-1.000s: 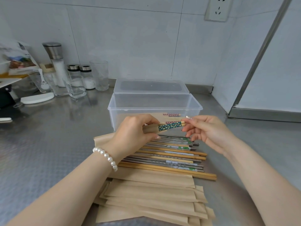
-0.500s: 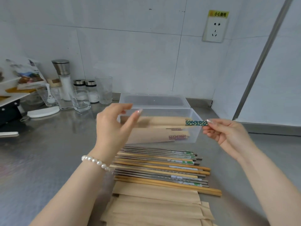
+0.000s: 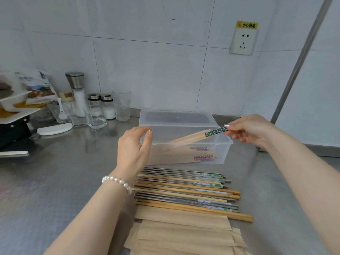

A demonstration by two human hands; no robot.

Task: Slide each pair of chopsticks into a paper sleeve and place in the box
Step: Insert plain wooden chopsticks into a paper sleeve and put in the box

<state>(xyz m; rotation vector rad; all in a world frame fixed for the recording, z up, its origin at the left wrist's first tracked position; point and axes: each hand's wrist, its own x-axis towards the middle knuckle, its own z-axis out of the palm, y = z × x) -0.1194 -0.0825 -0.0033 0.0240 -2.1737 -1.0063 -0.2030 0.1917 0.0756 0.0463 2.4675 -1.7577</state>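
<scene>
My right hand [image 3: 247,130] pinches the green patterned end of a sleeved chopstick pair [image 3: 193,138], which slants down to the left over the clear plastic box [image 3: 223,152]. Inside the box lie other sleeved pairs [image 3: 184,155] with red patterned ends showing. My left hand [image 3: 133,150] hovers at the box's left front corner, fingers relaxed, holding nothing. Loose wooden and metal chopsticks [image 3: 185,192] lie in a row in front of the box. A stack of brown paper sleeves [image 3: 184,234] lies nearest to me.
The box's hinged lid [image 3: 176,117] lies open behind it against the wall. Jars, a grinder and glasses [image 3: 95,107] stand at the back left on the steel counter [image 3: 55,181]. A metal post [image 3: 298,65] rises at the right.
My left hand let go of the sleeved pair and drew back to the left. My right hand carried the pair up and over the box, tilting it downward.
</scene>
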